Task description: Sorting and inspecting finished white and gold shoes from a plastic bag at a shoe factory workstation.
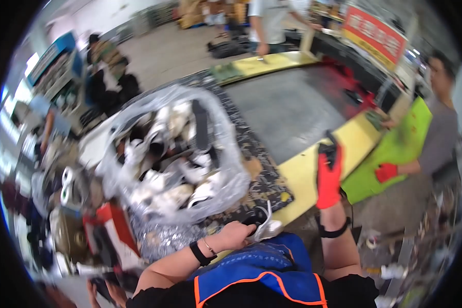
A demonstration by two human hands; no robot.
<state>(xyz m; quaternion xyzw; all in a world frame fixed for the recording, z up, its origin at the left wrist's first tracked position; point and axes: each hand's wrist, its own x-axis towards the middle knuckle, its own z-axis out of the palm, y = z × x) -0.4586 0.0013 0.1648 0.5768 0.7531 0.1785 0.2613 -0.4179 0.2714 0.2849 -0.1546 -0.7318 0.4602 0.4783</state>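
Observation:
My bare left hand (235,236) is closed on a white shoe (268,229) with a dark inside, close in front of my blue apron (262,264). The fingertips are partly hidden at the shoe's opening. My right hand (328,177), in a red glove, is raised over the yellow border of the table at the right. Something black shows at its fingers; blur hides whether this is part of the glove or a held thing. Left of centre, a large clear plastic bag (231,179) stands open, filled with several mostly white shoes (169,179).
A grey-topped table (292,113) with yellow borders lies ahead. A person in a grey shirt (441,128), one hand red-gloved, stands right by a lime-green board (390,159). Another person in white (269,25) stands at the far edge. A red box (110,231) is at left.

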